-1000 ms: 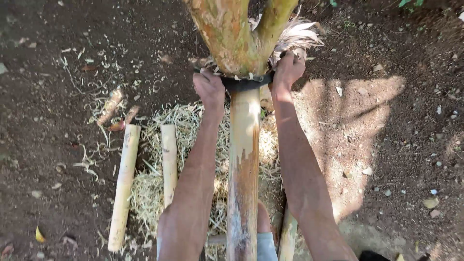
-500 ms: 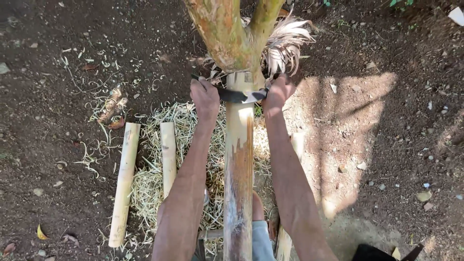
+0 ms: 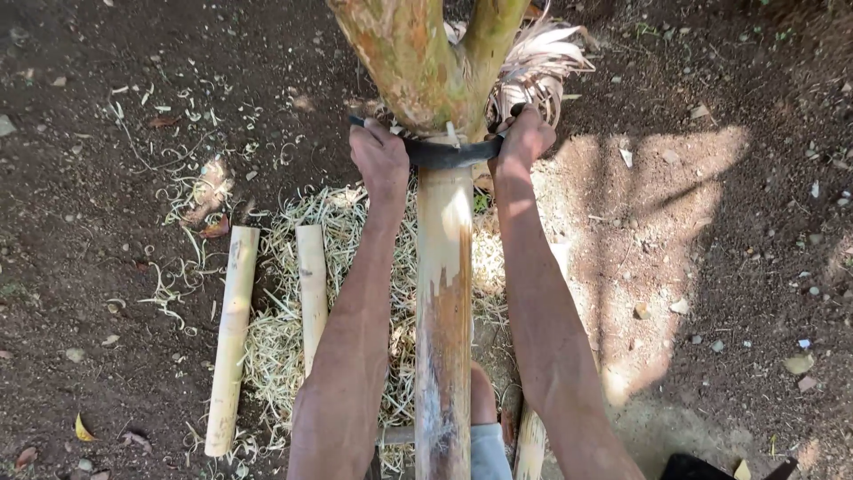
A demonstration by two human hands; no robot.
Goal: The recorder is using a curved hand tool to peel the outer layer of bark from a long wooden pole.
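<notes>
Views: one, head-worn. Position: above the person's outstretched arms, looking steeply down at dirt ground [image 3: 702,267]. Facing: forward and down along a pole [image 3: 442,302] running from the bottom edge up to a tree fork [image 3: 418,62]. Range: close; both hands, left [image 3: 380,160] and right [image 3: 524,138], in the upper middle. Shared coverage: none, single view.

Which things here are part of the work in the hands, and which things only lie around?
In use: left hand, right hand, curved blade, bamboo pole, forked trunk.
Lying about: two cut bamboo pieces, shavings, dry leaves.
</notes>
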